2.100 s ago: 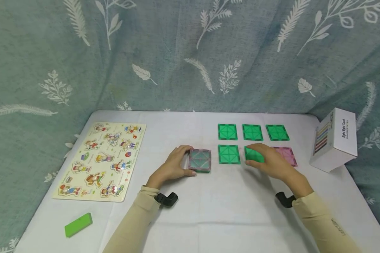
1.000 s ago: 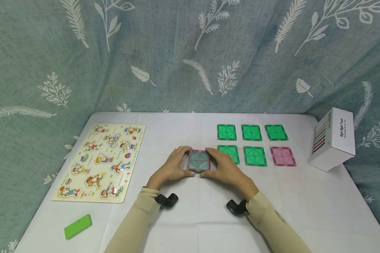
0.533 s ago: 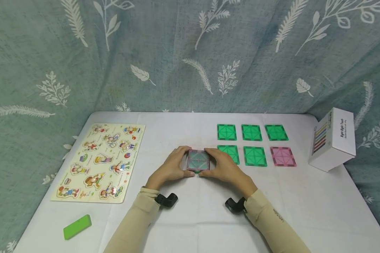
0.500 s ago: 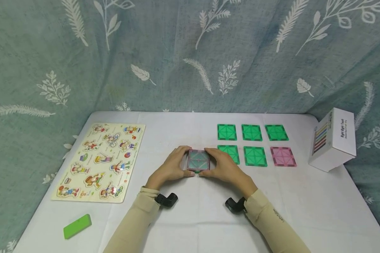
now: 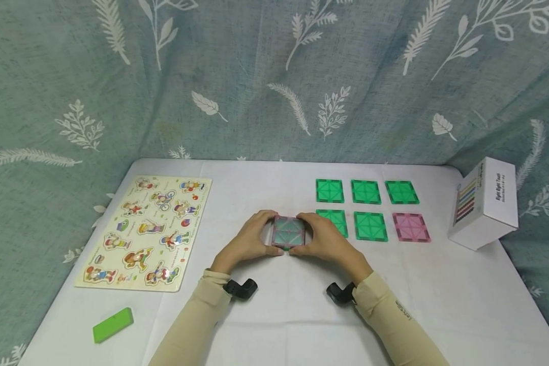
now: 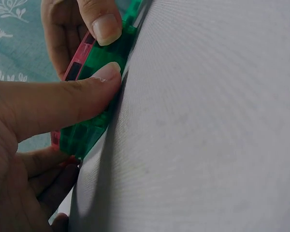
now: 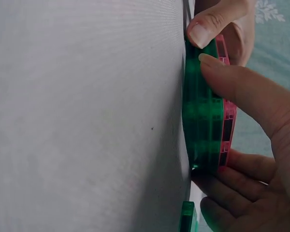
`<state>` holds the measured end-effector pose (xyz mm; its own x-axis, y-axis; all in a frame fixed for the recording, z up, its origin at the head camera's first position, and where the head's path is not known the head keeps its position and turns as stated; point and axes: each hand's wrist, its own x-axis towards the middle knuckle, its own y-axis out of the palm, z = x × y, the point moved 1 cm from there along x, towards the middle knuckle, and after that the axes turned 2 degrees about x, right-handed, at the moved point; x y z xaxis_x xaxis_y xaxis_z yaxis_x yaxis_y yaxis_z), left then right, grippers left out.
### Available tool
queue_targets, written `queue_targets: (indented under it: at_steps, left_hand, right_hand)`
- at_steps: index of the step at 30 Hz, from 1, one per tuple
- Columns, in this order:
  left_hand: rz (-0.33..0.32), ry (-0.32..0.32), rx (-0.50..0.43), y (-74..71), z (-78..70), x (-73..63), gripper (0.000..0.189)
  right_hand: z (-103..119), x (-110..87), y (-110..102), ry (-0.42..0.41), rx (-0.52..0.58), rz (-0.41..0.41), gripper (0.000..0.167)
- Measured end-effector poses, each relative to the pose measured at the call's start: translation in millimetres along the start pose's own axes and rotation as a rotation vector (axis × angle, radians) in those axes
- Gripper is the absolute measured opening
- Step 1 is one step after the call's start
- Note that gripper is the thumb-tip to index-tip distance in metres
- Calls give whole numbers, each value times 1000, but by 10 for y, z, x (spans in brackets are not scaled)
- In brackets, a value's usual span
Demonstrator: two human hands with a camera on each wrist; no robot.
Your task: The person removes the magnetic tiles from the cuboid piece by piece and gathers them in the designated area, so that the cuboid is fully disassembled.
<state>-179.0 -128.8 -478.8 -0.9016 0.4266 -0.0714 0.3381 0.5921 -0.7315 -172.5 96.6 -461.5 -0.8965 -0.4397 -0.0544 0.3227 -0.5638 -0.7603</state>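
Note:
A small stack of square magnetic tiles (image 5: 288,232) lies on the white cloth in the middle of the table, a pink-edged tile on top and green ones beneath. My left hand (image 5: 247,238) grips its left side, thumb at the near edge and fingers round the far corner. From the opposite side my right hand (image 5: 329,240) holds it the same way. In the left wrist view both thumbs press the stack's green edge (image 6: 87,133) close together. The right wrist view shows the green layers (image 7: 203,121) under a pink one, right down at the cloth.
Right of the stack lie two rows of single tiles, several green (image 5: 370,226) and one pink (image 5: 411,227); my right hand partly covers one. A white box (image 5: 487,203) stands at the far right. On the left are a picture puzzle board (image 5: 132,254) and a green block (image 5: 113,325).
My right hand has left a green tile in the near row and moved left onto the stack, which it now holds. The left hand has stayed there; both have been nearly still lately.

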Motion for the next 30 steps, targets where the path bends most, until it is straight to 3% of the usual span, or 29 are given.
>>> queue_targets:
  at_steps: [21,30]
  left_hand:
    - [-25,-8,-23,20,5,13,94]
    - [2,-11,-6,10,-11,-8,95]
  right_hand:
    - [-6,14,21,-8,19,-39,90]
    - [-69,10,51,3,62,-59,88]
